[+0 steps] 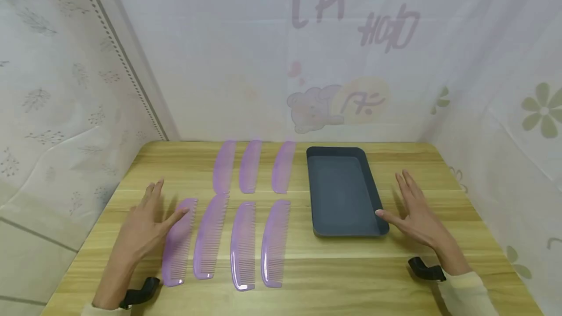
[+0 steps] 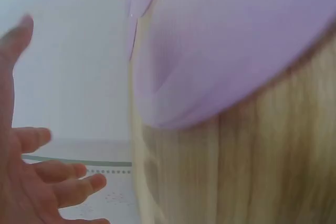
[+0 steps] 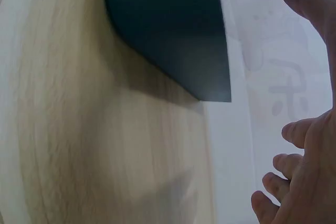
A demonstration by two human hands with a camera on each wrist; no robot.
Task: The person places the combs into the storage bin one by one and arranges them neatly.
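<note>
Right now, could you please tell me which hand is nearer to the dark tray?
Right: the right hand is beside the dark tray, at its right side; the left hand is farther away, by the leftmost comb.

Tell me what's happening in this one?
A person's left hand, fingers spread, is at the leftmost front comb; their right hand, also open, is by the right side of a dark tray. Neither grips anything. Seven purple combs lie on the wooden table left of the tray, three behind four; none is in it.
</note>
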